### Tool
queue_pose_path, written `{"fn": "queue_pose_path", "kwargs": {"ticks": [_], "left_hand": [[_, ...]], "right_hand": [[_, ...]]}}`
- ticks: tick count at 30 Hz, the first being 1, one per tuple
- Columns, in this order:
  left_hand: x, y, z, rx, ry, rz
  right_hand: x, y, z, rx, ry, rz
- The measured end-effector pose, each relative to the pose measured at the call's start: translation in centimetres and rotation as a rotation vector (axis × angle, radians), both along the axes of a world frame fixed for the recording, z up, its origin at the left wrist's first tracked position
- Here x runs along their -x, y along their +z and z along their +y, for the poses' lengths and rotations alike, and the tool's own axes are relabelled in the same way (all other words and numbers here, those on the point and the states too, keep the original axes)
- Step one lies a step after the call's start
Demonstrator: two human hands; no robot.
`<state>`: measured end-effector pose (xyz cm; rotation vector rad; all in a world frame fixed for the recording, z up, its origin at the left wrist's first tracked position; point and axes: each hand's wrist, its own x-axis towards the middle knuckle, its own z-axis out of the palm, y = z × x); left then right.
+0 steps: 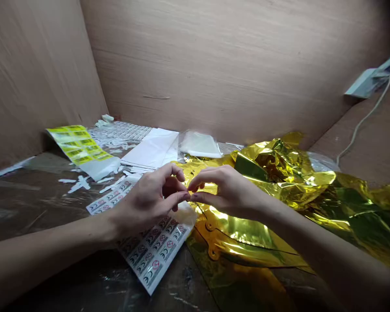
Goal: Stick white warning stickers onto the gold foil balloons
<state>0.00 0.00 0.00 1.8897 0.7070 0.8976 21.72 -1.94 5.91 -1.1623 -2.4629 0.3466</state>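
Observation:
My left hand [152, 195] and my right hand [222, 190] meet at the fingertips, thumbs and forefingers pinched together. Whatever sits between those fingertips is too small to make out. Under my left hand lies a sheet of CE-marked stickers [159, 249], with a bare patch of backing at its upper right corner. Flat gold foil balloons [237, 229] are layered below my right hand, their tabs pointing toward the sticker sheet. A crumpled heap of the same gold foil [279, 162] spreads behind and to the right.
A yellow label sheet [79, 145] curls at the left among white paper scraps [79, 184]. White sheets [152, 147] and a clear plastic bag [199, 144] lie at the back. Wooden panels [214, 65] enclose the table; a power strip [365, 82] with a cable hangs at right.

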Motion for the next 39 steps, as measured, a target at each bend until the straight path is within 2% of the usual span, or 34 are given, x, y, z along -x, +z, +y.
{"fn": "queue_pose_path", "kwargs": {"ticks": [6, 9, 11, 14, 17, 20, 28, 39], "left_hand": [[-0.3, 0.5, -0.1, 0.019, 0.089, 0.047], [-0.2, 0.8, -0.1, -0.017, 0.168, 0.113], [-0.1, 0.8, -0.1, -0.114, 0.183, 0.195], [0.0, 0.5, 0.0, -0.296, 0.096, 0.308], [-0.1, 0.0, 0.0, -0.455, -0.035, 0.33], [-0.2, -0.2, -0.1, -0.539, -0.119, 0.388], [-0.1, -0.2, -0.1, -0.535, -0.165, 0.477], [-0.2, 0.0, -0.1, -0.563, -0.155, 0.455]], "right_hand": [[0.6, 0.7, 0.1, 0.014, -0.034, -0.218], [0.1, 0.7, 0.2, 0.107, -0.112, -0.194], [-0.6, 0.5, 0.7, 0.188, -0.148, -0.145], [-1.9, -0.4, 2.0, 0.273, -0.168, -0.089], [-2.7, -1.5, 3.2, 0.287, -0.109, -0.048], [-3.0, -2.3, 3.7, 0.282, -0.06, -0.025], [-3.1, -2.7, 3.8, 0.295, -0.085, -0.064], [-3.2, -3.4, 4.1, 0.257, -0.106, -0.077]]}}
